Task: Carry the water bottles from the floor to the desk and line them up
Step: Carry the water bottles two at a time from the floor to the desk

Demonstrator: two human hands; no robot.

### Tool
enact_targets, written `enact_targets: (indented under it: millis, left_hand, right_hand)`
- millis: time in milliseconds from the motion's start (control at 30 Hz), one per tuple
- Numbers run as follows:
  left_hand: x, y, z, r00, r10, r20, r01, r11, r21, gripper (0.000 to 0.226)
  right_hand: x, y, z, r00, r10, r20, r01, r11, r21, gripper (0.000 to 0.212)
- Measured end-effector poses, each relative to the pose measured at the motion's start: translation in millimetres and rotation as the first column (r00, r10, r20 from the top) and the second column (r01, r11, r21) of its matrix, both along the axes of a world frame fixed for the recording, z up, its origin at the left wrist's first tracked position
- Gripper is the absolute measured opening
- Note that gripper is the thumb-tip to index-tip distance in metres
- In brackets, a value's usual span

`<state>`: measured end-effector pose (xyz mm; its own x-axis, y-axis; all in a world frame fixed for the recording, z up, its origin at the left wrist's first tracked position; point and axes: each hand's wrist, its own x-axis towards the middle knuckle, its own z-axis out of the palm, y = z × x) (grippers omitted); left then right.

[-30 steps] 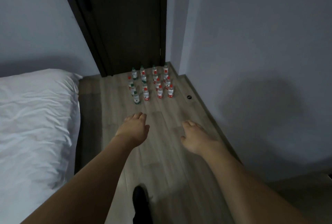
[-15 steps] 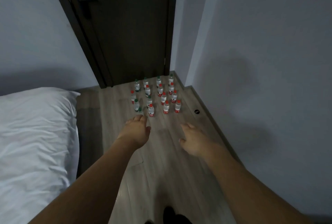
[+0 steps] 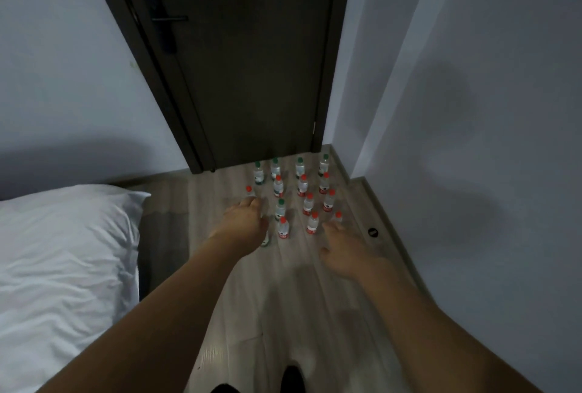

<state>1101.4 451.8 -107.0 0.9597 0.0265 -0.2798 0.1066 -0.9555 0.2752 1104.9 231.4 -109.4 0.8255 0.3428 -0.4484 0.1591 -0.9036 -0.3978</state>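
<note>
Over the last second both arms had closed on the water bottles [image 3: 291,195] standing on the floor [image 3: 315,298]. The left hand [image 3: 244,219] and right hand [image 3: 341,249], fingers loosely apart, held nothing; bottles stood just ahead, none lifted yet.

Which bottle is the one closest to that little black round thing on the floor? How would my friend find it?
Start at the dark door and look down at the water bottles standing on the wooden floor in front of it. Go to the front row, nearest the person, then to its far right end by the wall. That bottle has a red cap and stands just above the fingers of the right hand.
</note>
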Motion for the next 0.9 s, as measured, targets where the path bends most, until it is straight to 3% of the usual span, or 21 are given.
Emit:
enact_targets:
  millis: [200, 700, 900]
  left_hand:
    - [77.5, 29.1, -13.9, 0.999, 0.017, -0.033, -0.018, 0.999, -0.04, 0.052]
    - [306.6, 172.9, -71.6, 0.994, -0.039, -0.102, 0.028, 0.994, -0.108, 0.054]
    - [351.3, 188.2, -153.8, 0.99, -0.095, -0.1, 0.08, 0.986, -0.144, 0.053]
  right_hand:
    - [83.8, 41.3, -14.9, 1.0, 0.022, -0.001, -0.022, 1.0, 0.013, 0.058]
    - [285.4, 172.6, -51.3, 0.987, -0.159, -0.038, 0.16, 0.987, 0.014, 0.058]
    - [327.7, 183.1, -135.4, 0.985, -0.122, -0.123, 0.109, 0.988, -0.108, 0.066]
